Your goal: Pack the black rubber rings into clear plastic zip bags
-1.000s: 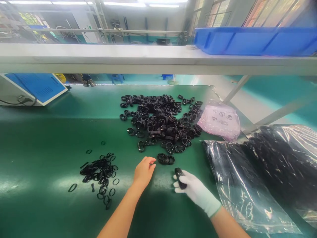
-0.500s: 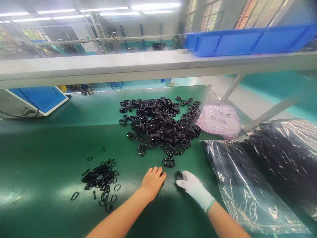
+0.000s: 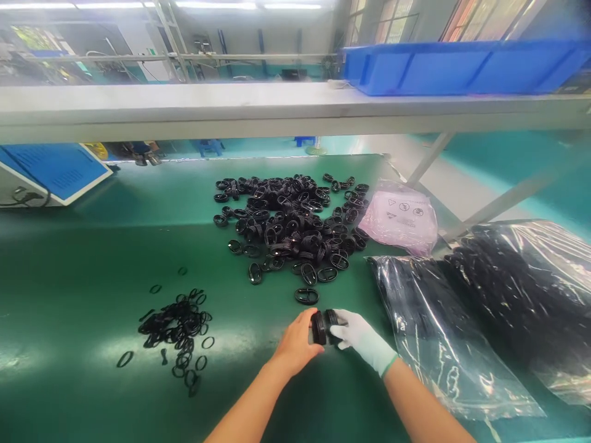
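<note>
My bare left hand [image 3: 295,344] pinches a black oval buckle [image 3: 317,327] held on edge. My right hand [image 3: 357,337], in a white glove, grips a small stack of black buckles [image 3: 331,321] right beside it; the two lots touch or nearly touch. One loose buckle [image 3: 306,296] lies on the green mat just beyond both hands. Farther back spreads a big heap of black oval buckles [image 3: 295,224]. To the left lies a smaller pile of thin black rings [image 3: 178,329].
A green mat [image 3: 92,258] covers the bench. At right lie clear plastic bags of black parts [image 3: 480,307] and a pink bag [image 3: 404,216]. A grey shelf [image 3: 231,104] overhead carries a blue bin [image 3: 462,64]. A blue-and-white machine [image 3: 46,172] stands at far left.
My left hand reached to the loose buckles, took one from the mat and brought it up against the stack in my gloved right hand. One of the two loose buckles is gone from the mat.
</note>
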Action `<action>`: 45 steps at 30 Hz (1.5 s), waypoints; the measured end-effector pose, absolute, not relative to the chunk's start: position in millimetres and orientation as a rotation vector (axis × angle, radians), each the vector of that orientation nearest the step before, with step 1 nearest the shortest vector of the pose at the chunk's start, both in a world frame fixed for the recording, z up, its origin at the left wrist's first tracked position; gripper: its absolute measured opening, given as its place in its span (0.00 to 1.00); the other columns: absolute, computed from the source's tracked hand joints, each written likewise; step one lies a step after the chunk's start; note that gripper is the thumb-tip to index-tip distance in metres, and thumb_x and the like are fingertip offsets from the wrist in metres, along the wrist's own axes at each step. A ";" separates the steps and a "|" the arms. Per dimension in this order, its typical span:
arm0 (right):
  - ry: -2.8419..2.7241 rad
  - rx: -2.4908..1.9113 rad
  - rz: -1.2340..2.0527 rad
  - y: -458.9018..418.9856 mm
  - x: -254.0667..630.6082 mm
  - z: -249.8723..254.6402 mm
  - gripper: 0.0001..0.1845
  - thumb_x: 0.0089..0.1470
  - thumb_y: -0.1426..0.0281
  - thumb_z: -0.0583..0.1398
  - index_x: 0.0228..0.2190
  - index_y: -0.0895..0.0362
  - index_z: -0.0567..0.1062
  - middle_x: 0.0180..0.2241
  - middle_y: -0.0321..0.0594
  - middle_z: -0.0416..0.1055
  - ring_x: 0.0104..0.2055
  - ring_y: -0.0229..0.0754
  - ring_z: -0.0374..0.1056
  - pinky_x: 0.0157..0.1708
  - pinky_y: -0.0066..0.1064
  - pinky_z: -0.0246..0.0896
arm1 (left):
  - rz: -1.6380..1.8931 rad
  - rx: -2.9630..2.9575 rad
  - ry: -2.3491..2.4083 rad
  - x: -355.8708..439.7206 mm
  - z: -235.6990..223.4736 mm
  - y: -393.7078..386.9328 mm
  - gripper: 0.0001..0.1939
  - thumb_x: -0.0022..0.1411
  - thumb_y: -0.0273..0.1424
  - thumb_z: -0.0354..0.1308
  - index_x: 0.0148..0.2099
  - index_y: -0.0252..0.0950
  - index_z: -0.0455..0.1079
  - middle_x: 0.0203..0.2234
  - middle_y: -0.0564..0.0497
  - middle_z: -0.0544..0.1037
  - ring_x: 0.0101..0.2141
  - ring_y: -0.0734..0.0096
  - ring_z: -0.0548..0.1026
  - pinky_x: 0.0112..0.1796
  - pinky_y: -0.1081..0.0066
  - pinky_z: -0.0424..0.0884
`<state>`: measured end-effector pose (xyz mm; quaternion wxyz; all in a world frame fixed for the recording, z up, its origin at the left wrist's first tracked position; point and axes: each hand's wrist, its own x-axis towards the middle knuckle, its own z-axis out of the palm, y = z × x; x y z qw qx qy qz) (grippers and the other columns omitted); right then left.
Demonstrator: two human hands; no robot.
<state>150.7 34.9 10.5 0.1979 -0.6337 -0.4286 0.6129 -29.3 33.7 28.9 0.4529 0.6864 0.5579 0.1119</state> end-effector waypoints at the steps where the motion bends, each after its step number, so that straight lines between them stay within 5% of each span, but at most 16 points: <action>1: -1.205 -1.745 1.726 34.4 150.9 11.9 0.23 0.42 0.71 0.56 0.44 0.57 0.67 0.40 0.44 0.69 0.34 0.40 0.67 0.24 0.29 0.64 | 0.317 1.663 1.346 -25.6 24.9 31.4 0.37 0.43 0.29 0.61 0.57 0.44 0.53 0.49 0.51 0.65 0.47 0.67 0.66 0.47 0.70 0.61; 10: -1.369 -1.935 1.489 32.2 134.7 9.9 0.19 0.41 0.70 0.56 0.39 0.57 0.69 0.36 0.42 0.65 0.33 0.41 0.64 0.28 0.30 0.60 | 0.296 1.718 1.324 -20.9 14.6 31.5 0.37 0.43 0.32 0.62 0.56 0.44 0.54 0.47 0.51 0.66 0.46 0.66 0.65 0.46 0.68 0.60; 14: -1.410 -2.072 1.363 32.3 128.2 3.6 0.16 0.42 0.67 0.57 0.37 0.56 0.69 0.34 0.42 0.63 0.32 0.41 0.64 0.29 0.32 0.58 | 0.254 1.744 1.677 -17.3 28.1 56.1 0.27 0.52 0.44 0.53 0.53 0.42 0.56 0.48 0.48 0.64 0.46 0.62 0.66 0.42 0.65 0.62; 17: -1.451 -2.105 1.347 31.8 128.8 1.6 0.14 0.42 0.65 0.57 0.35 0.55 0.69 0.34 0.41 0.62 0.29 0.39 0.63 0.27 0.31 0.57 | 0.058 1.707 1.943 -0.7 34.0 87.3 0.29 0.52 0.49 0.49 0.49 0.34 0.58 0.45 0.42 0.63 0.42 0.56 0.69 0.38 0.61 0.64; 23: -1.495 -2.114 1.324 30.1 128.7 3.3 0.17 0.42 0.66 0.57 0.38 0.54 0.69 0.35 0.42 0.62 0.30 0.39 0.63 0.28 0.31 0.57 | -0.106 1.918 1.795 -10.7 44.7 106.4 0.22 0.47 0.32 0.55 0.47 0.37 0.62 0.45 0.43 0.62 0.44 0.56 0.67 0.40 0.63 0.64; 27: -1.477 -2.121 1.302 31.4 126.1 7.1 0.17 0.41 0.67 0.58 0.37 0.57 0.70 0.35 0.43 0.62 0.32 0.41 0.63 0.32 0.32 0.58 | -0.167 2.102 1.535 -39.6 50.7 80.3 0.30 0.42 0.22 0.55 0.50 0.44 0.62 0.47 0.48 0.64 0.46 0.61 0.65 0.43 0.67 0.62; 31: -1.471 -2.125 1.267 31.7 124.6 7.0 0.16 0.40 0.67 0.59 0.36 0.57 0.70 0.34 0.43 0.63 0.34 0.41 0.63 0.34 0.32 0.57 | -0.220 2.148 1.531 -38.8 46.2 64.0 0.36 0.39 0.15 0.53 0.54 0.37 0.59 0.51 0.42 0.62 0.50 0.53 0.61 0.47 0.61 0.60; 38: -1.492 -2.080 1.274 28.3 126.2 0.3 0.15 0.44 0.68 0.56 0.37 0.56 0.69 0.34 0.42 0.63 0.30 0.38 0.63 0.30 0.31 0.58 | 0.239 1.833 1.399 -41.5 26.8 40.1 0.39 0.44 0.24 0.58 0.59 0.44 0.51 0.56 0.52 0.59 0.52 0.65 0.62 0.51 0.69 0.58; 45: -1.528 -2.095 1.295 27.1 127.3 7.9 0.14 0.45 0.68 0.54 0.37 0.55 0.68 0.35 0.41 0.63 0.34 0.39 0.64 0.34 0.30 0.58 | 0.409 1.712 1.321 -37.8 -2.2 21.6 0.39 0.44 0.25 0.59 0.59 0.46 0.51 0.56 0.54 0.60 0.54 0.64 0.58 0.54 0.63 0.53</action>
